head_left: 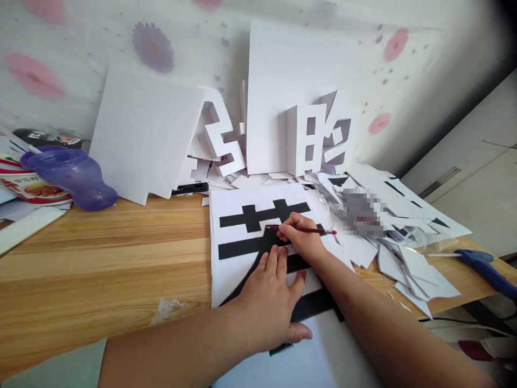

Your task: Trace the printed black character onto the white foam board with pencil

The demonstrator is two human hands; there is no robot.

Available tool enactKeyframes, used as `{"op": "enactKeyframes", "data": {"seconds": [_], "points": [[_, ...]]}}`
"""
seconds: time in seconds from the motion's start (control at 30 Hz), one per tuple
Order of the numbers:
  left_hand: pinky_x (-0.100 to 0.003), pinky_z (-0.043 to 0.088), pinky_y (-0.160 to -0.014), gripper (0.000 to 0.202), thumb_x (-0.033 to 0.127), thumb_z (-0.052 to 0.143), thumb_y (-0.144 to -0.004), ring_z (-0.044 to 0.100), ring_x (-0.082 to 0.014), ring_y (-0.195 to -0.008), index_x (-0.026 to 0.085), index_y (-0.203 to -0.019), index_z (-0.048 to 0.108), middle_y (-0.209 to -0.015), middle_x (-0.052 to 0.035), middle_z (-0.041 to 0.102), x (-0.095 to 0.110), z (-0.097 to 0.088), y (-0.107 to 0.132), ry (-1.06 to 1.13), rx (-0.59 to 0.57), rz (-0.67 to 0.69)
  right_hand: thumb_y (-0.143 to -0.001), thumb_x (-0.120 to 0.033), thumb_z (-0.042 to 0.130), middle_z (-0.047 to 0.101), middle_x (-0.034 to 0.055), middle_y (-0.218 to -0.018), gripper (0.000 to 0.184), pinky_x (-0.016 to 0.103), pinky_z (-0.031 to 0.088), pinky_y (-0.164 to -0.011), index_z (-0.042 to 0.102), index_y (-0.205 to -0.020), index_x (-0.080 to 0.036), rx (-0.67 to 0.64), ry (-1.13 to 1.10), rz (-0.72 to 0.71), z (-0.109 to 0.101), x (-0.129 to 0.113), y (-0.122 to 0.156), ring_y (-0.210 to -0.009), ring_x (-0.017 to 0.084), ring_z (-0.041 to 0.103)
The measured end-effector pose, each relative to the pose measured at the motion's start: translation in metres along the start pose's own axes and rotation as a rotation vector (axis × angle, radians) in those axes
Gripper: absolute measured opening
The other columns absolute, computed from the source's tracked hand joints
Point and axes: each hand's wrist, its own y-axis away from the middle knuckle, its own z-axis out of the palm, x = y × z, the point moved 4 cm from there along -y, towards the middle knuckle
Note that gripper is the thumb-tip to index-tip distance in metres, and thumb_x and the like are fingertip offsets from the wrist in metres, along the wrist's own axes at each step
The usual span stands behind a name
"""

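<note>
A white sheet [232, 269] with thick black painted strokes [262, 213] lies on the wooden table [100, 258]. My left hand [269, 296] rests flat on the sheet, fingers stretched out, pressing it down near the lower black strokes. My right hand [301, 234] is closed in a pinch on a thin red brush [307, 230], whose tip touches the sheet between the two upper black bars. My right forearm crosses the sheet's lower right corner.
White foam boards [149, 132] and cut-out foam letters [307, 137] lean against the flowered wall. Paper scraps [404, 258] pile up at the right. A purple plastic bottle [76, 178] lies at left. A blue tool [487, 267] sits at the right table edge.
</note>
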Motion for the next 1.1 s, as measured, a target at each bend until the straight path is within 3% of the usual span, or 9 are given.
{"op": "enactKeyframes", "data": {"seconds": [0.17, 0.53, 0.87, 1.0, 1.1], "points": [[-0.061, 0.014, -0.108, 0.09, 0.073, 0.047, -0.073, -0.001, -0.0478, -0.136, 0.018, -0.143, 0.034, -0.15, -0.0287, 0.012, 0.001, -0.003, 0.0, -0.001, -0.033, -0.009, -0.066, -0.022, 0.056, 0.061, -0.0005, -0.055, 0.012, 0.025, 0.042, -0.051, 0.052, -0.055, -0.019, -0.049, 0.059, -0.063, 0.0, -0.003, 0.003, -0.055, 0.013, 0.054], [-0.06, 0.013, -0.109, 0.091, 0.073, 0.048, -0.072, -0.004, -0.0453, -0.137, 0.017, -0.143, 0.034, -0.151, -0.0269, 0.012, 0.0, -0.006, 0.001, 0.003, -0.043, -0.006, -0.067, -0.021, 0.057, 0.06, -0.0016, -0.057, 0.011, 0.023, 0.044, -0.046, 0.054, -0.058, -0.019, -0.182, -0.081, -0.048, 0.002, 0.003, 0.008, -0.049, 0.011, 0.054], [-0.068, 0.009, -0.104, 0.093, 0.078, 0.044, -0.07, -0.001, -0.0477, -0.137, 0.02, -0.142, 0.035, -0.15, -0.0278, 0.014, -0.003, 0.011, -0.001, -0.004, 0.056, -0.005, -0.068, -0.024, 0.063, 0.063, -0.0005, -0.054, 0.017, 0.023, 0.044, -0.048, 0.052, -0.056, -0.018, -0.082, -0.218, -0.069, -0.005, 0.005, 0.001, -0.047, 0.01, 0.054], [-0.074, 0.006, -0.099, 0.09, 0.078, 0.043, -0.071, 0.003, -0.0462, -0.138, 0.022, -0.142, 0.035, -0.149, -0.0286, 0.018, -0.001, 0.005, 0.003, -0.019, 0.072, -0.002, -0.069, -0.024, 0.065, 0.064, -0.0004, -0.055, 0.017, 0.021, 0.043, -0.049, 0.053, -0.059, -0.018, -0.061, -0.258, -0.041, -0.002, 0.002, 0.002, -0.047, 0.009, 0.053], [-0.073, 0.008, -0.1, 0.089, 0.076, 0.046, -0.071, 0.004, -0.0454, -0.138, 0.02, -0.14, 0.038, -0.148, -0.0295, 0.019, 0.0, 0.0, 0.005, -0.006, 0.075, 0.002, -0.072, -0.027, 0.066, 0.065, -0.0005, -0.059, 0.016, 0.021, 0.043, -0.049, 0.055, -0.066, -0.018, 0.003, -0.316, 0.028, 0.005, -0.003, 0.016, -0.049, 0.01, 0.054]]}}
